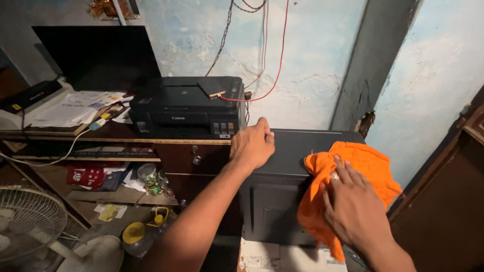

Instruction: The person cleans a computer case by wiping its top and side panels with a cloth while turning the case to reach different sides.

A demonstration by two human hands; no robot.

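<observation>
A black computer tower case [290,151] stands below me against the pale blue wall. My left hand [252,145] rests on its top left corner, fingers curled over the edge. My right hand [353,204] presses an orange cloth [370,166] flat against the case's top right edge and side; the cloth hangs down over the side panel. A ring shows on one finger of the right hand.
A black printer [186,106] sits on a wooden desk [151,141] to the left, with papers [70,108] and a dark monitor [96,55] behind. Red and dark wires [275,60] hang down the wall. A white fan [30,221] and a yellow-lidded jar [135,236] lie on the floor at left. A brown door [448,201] is at right.
</observation>
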